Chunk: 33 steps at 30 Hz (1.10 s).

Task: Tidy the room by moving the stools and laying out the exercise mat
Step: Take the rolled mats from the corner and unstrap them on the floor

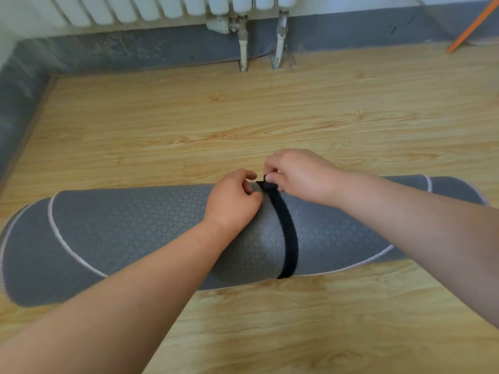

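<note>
A grey exercise mat (129,233) with a white edge line lies rolled up across the wooden floor in front of me. A black strap (287,238) runs around its middle. My right hand (299,175) pinches the strap's free end at the top of the roll. My left hand (233,198) rests on the roll just left of the strap, its fingers curled at the strap's upper end; whether they grip it is hard to tell. No stools are in view.
A white radiator (172,6) hangs on the far wall, with two pipes (243,49) running into the floor. Grey skirting (135,49) runs along the back and left walls. An orange pole (472,25) leans at the far right. Wooden floor (189,125) lies between mat and wall.
</note>
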Motion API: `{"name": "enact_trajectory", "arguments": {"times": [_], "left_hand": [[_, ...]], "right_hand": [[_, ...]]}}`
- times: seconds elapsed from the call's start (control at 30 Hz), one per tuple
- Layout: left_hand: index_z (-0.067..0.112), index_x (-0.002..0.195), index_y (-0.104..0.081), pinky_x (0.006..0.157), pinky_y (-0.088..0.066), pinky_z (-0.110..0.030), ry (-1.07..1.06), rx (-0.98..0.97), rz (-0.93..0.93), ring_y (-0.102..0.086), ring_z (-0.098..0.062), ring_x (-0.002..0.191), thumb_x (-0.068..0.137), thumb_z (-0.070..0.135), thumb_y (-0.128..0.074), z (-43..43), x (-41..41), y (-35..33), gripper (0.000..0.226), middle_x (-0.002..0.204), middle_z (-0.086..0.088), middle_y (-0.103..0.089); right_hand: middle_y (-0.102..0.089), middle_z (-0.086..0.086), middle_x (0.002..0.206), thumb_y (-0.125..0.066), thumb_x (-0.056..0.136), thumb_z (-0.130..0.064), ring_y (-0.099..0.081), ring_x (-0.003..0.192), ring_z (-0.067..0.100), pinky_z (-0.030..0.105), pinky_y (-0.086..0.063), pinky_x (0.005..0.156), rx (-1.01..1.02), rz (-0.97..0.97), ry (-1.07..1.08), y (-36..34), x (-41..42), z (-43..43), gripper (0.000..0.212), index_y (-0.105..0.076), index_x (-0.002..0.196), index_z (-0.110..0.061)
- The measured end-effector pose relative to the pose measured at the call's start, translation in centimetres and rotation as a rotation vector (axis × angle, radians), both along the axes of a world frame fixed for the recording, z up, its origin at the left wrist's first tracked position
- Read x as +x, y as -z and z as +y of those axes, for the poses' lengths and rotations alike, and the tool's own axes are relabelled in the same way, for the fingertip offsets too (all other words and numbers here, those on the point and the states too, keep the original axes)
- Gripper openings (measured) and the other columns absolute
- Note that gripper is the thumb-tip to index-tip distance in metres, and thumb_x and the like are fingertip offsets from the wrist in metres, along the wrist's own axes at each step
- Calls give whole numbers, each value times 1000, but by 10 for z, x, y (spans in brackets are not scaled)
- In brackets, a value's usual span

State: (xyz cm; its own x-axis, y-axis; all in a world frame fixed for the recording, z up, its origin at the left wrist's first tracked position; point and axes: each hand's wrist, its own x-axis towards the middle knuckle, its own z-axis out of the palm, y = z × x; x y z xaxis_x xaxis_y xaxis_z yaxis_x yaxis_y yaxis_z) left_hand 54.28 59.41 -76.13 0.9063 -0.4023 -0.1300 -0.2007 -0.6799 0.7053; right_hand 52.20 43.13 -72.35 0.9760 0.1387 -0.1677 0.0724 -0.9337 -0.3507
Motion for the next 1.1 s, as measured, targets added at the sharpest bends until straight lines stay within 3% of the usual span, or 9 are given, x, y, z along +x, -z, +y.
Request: {"name": "enact_trajectory", "arguments": {"times": [0.17,0.27,0.37,0.43,0.53,0.67,0.9,1.03,1.1], "left_hand": [[47,116,-59,57,-38,-25,88,31,133,-54,-3,66,85,30,-58,0,8,-2,36,65,13,-56],[40,100,-70,59,-39,-24,123,55,169,-54,-1,66,90,35,-55,-3,16,-4,19,66,16,-61],[36,100,-71,66,-46,-27,115,104,125,-60,-10,79,93,40,-51,-8,19,-2,22,83,12,-69],[36,99,-71,60,-45,-27,79,180,51,-61,-13,74,94,37,-48,-9,17,4,23,79,9,-68],[30,92,-72,49,-36,-23,34,274,-47,-54,-10,58,93,31,-47,-10,14,11,26,66,7,-62],[32,99,-72,58,-45,-26,20,269,-6,-61,-17,76,93,33,-48,-13,21,10,26,86,5,-71],[36,115,-67,70,-42,-26,30,285,23,-63,-19,99,90,38,-52,-17,28,8,28,110,5,-69],[27,131,-54,79,-45,-27,30,187,103,-61,-18,98,88,30,-59,-11,31,-1,43,95,5,-63],[25,124,-54,75,-45,-26,-2,121,145,-60,-15,91,86,24,-61,-7,33,-6,39,88,9,-60]], "right_hand": [[-56,-2,95,-42,99,-24,-65,54,9,35,-54,60,147,-53,88,10,5,6,17,-55,93,-15],[-60,-2,91,-42,99,-24,-65,51,7,32,-54,57,158,-63,121,14,7,4,16,-55,92,-18],[-67,1,65,-38,100,-24,-65,45,8,28,-53,52,298,-34,308,19,5,2,16,-52,96,-19],[-71,9,70,-37,101,-24,-67,47,16,32,-55,54,382,41,378,22,5,4,17,-51,98,-15],[-71,19,82,-51,97,-26,-71,56,26,39,-59,57,485,251,436,16,9,2,19,-53,99,-6],[-65,5,68,-73,82,-35,-59,42,8,21,-48,40,418,425,331,4,0,-11,29,-64,80,-7],[-59,-9,83,-76,78,-35,-54,73,8,21,-38,59,285,262,254,11,-13,-8,30,-69,105,-23],[-63,-7,90,-75,78,-39,-57,78,10,21,-40,62,281,233,272,12,-12,-10,31,-68,105,-25],[-65,-5,93,-75,78,-39,-58,80,11,24,-42,67,287,219,285,11,-11,-10,32,-67,106,-25]]}}
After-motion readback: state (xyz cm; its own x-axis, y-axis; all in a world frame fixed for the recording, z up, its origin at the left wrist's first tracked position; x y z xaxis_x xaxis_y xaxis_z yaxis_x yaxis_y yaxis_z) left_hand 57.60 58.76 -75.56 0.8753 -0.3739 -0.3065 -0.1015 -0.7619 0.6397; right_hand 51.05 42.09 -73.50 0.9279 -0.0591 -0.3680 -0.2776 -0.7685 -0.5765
